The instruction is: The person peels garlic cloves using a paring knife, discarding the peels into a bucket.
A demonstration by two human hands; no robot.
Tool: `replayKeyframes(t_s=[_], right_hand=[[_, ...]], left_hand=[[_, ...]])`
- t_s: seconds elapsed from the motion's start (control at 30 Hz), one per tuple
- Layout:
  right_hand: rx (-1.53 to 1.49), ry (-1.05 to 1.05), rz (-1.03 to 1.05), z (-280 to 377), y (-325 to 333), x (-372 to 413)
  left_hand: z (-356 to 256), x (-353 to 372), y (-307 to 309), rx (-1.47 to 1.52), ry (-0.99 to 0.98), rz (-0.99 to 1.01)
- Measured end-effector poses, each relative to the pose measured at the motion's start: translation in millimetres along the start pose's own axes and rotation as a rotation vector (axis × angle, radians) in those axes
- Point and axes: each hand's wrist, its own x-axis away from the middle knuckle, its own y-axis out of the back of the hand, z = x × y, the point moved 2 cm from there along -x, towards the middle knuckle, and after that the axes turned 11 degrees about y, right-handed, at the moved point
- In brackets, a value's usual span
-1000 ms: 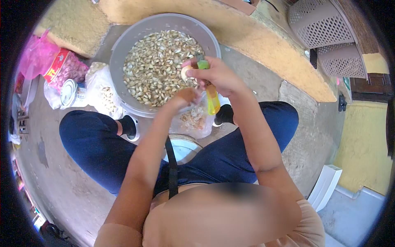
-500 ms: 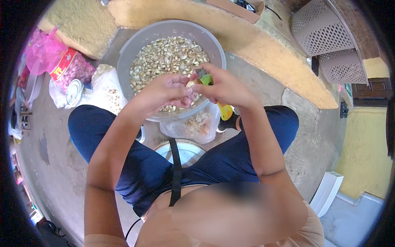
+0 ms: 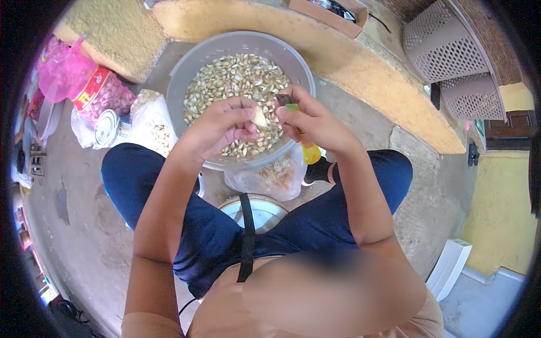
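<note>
My left hand [image 3: 226, 127] pinches a pale, peeled-looking garlic clove [image 3: 260, 118] between thumb and fingers. In my right hand [image 3: 318, 121] is a small knife [image 3: 310, 153] with a yellow and green handle; its short dark end pokes up past the fingers, and the grip hides its middle. A small gap parts the clove from the knife. Both hands are over the near right part of a big grey basin [image 3: 179, 76], which holds a layer of many garlic cloves [image 3: 236, 79].
A clear plastic bag of papery skins [image 3: 276, 174] lies against the basin's near side. A white lidded bucket [image 3: 262, 214] stands between my legs. Left are a bag of cloves [image 3: 152, 121], a tin [image 3: 107, 129] and a pink sack [image 3: 110, 98]. A yellow ledge [image 3: 383, 84] curves behind.
My hands have moved apart, with the clove staying in the left and the knife in the right. The clove is now in plainer view. The whole view has shifted slightly.
</note>
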Motion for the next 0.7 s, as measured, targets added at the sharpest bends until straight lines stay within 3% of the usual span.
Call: replayKeyframes(t_s=[0.17,0.27,0.37,0.7], right_hand=[[-0.076,0.105,0.083,-2.6,-6.0,-1.2],[-0.053,0.133,0.0,-7.0,-9.1,-2.4],[0.329,0.365,-0.003,-0.6,-14.9,-0.1],[0.59,0.326,0.01,13.4,-19.9,1.1]], left_hand=[[-5.1,-0.2,-0.6,0.168,-0.149,0.08],[-5.0,-2.8,-0.4,0.16,-0.15,0.129],[-5.1,-1.6,-5.3,0.166,-0.145,0.085],[-1.9,1.9,-3.5,0.151,-0.114,0.132]])
